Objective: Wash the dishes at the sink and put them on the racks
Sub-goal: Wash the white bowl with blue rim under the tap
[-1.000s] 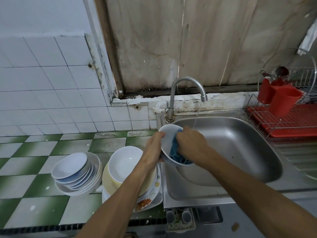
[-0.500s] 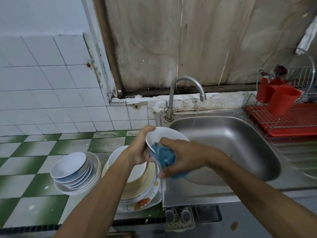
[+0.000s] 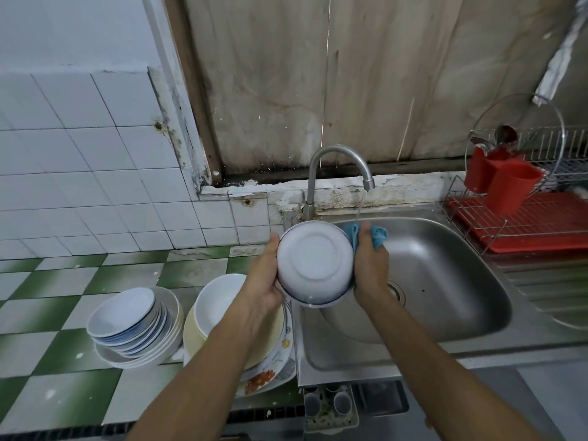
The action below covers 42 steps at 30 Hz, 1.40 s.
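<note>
I hold a white bowl [image 3: 315, 262] with its underside facing me, above the left edge of the steel sink [image 3: 445, 281]. My left hand [image 3: 264, 278] grips the bowl's left rim. My right hand [image 3: 370, 265] holds a blue cloth [image 3: 377, 235] against the bowl's right side. The bowl's inside is hidden. A thin stream of water falls from the curved tap [image 3: 337, 173] just behind the cloth.
On the green and white tiled counter stand a stack of small bowls [image 3: 127, 323] and a pile of plates with a white bowl on top [image 3: 222, 300]. A wire rack with a red tray [image 3: 525, 224], red cups [image 3: 506, 179] and a glass lid sits right of the sink.
The bowl has been turned over so its base faces me and lifted a little. My right hand with the cloth moved from the bowl's front to its right side.
</note>
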Motion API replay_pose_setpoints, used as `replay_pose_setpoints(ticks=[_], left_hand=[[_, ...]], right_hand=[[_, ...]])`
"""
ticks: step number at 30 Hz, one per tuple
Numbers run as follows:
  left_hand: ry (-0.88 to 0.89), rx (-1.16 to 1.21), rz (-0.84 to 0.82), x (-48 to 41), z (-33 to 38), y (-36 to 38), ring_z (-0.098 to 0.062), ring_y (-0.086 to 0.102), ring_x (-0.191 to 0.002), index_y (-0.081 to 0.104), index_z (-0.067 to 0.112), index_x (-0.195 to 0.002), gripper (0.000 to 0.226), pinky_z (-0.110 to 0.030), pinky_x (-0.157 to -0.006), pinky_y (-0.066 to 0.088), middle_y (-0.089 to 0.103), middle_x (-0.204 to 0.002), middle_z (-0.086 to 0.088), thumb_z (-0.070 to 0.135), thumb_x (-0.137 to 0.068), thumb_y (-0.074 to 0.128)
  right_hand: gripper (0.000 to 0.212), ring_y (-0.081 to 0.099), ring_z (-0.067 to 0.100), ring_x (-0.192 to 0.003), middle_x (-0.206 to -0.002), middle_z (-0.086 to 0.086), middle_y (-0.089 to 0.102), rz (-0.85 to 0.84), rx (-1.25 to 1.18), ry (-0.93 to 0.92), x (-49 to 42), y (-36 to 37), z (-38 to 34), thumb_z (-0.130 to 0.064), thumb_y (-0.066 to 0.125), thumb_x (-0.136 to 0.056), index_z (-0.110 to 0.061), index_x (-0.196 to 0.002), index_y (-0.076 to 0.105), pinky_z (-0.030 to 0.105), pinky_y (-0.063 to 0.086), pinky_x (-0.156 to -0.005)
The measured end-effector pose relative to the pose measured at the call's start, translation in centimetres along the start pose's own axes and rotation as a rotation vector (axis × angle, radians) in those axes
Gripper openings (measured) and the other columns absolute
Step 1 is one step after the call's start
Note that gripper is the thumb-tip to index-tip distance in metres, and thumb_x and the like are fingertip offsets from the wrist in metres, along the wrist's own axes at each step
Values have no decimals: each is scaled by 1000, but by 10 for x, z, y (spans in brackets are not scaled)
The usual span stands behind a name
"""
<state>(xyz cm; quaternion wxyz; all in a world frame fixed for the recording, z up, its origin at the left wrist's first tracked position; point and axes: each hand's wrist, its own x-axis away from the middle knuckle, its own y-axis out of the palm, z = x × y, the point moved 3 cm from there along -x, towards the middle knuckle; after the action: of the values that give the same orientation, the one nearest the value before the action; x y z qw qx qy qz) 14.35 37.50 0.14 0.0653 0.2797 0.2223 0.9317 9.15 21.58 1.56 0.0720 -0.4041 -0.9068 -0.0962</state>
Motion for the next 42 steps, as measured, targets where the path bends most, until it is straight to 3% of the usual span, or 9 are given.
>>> replay_pose_setpoints(ticks=[4,7,13,19,22,26,30,36,42], left_hand=[[-78,304,100,-7,-19,8,-44,67,-107,66,11,-125,36,-70,-89,51,69,-124,-20,28,-96,55],[16,362,234,-5,-15,16,-38,71,-89,64,3,-115,34,-49,-63,63,71,-110,-22,23,-104,40],[213,-247,3,28,10,27,-16,66,-79,62,18,-103,36,-36,-71,56,69,-90,-1,40,-109,33],[280,-479,-144,26,23,25,-29,74,-92,71,6,-113,35,-42,-85,60,78,-97,-13,28,-106,46],[183,-398,-27,29,27,23,-27,75,-78,70,8,-108,41,-39,-71,60,78,-91,-11,45,-102,53],[39,-137,59,20,18,15,-32,74,-86,67,10,-115,38,-43,-73,59,77,-97,-14,44,-102,53],[-59,264,157,3,-2,13,-37,66,-101,62,5,-122,34,-49,-85,56,68,-122,-17,23,-105,40],[207,-40,114,11,-15,15,-28,71,-85,63,13,-91,37,-34,-70,54,73,-91,-13,31,-108,36],[397,-589,-9,28,20,22,-30,73,-79,73,8,-77,51,-36,-71,53,76,-78,-11,44,-102,49]], right_hand=[[46,54,6,-114,-142,8,43,-40,289,-494,54,7,24,-43,36,-107,-14,-141,46,12,46,-83],[64,25,26,-150,-166,10,11,-132,617,-898,59,10,44,-49,28,-106,-15,-160,22,46,33,-118],[59,29,37,-150,-159,19,35,-285,885,-1506,63,17,10,-43,24,-108,-7,-149,46,51,21,-123],[60,55,24,-123,-138,8,56,-503,1159,-997,39,37,-47,-57,17,-105,-27,-137,58,44,47,-102],[56,63,14,-95,-106,-2,68,-665,766,-508,11,24,-61,-65,27,-102,-30,-107,71,40,49,-95],[52,67,20,-106,-115,0,73,-507,278,-176,0,3,-39,-65,35,-100,-32,-116,72,43,52,-99],[60,49,11,-125,-142,2,47,-137,380,-489,33,8,-3,-60,26,-104,-22,-143,51,31,45,-101],[59,28,31,-151,-160,12,37,-366,943,-1336,56,30,3,-45,23,-106,-14,-146,52,49,24,-122],[74,70,26,-89,-100,9,75,-525,883,-646,13,26,-52,-72,30,-97,-12,-94,73,45,57,-87]])
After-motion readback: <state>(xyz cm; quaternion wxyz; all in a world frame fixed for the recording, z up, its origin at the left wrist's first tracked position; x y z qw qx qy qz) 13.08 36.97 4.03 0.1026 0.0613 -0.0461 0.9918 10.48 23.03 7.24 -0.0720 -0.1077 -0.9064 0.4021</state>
